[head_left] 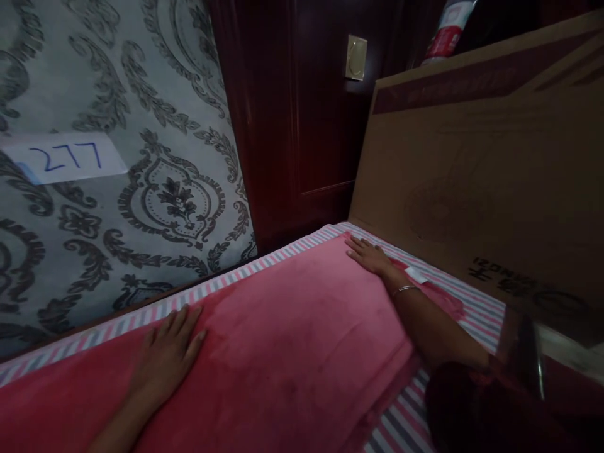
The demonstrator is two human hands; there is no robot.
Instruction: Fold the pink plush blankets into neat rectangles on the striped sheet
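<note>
The soft pink-red fleece blanket [292, 333] lies spread over the striped pink, white and grey sheet [453, 296] of the bed, along the bed's edge near the wall. Both hands are open and lie flat on it, palms down, holding nothing: the left hand [167, 355] presses on the near part, the right hand [370, 257] (a thin bracelet is on its wrist) rests at the far corner. I judge the step in hand is smoothing the blanket flat; the next move calls for sliding the palms outward toward the edges without pulling the cloth off the sheet. A large brown cardboard box [481, 182] stands just beside the right hand and limits room there. A dark red wooden door [292, 113] and grey patterned wallpaper [141, 94] with a white paper label [63, 157] are behind.
</note>
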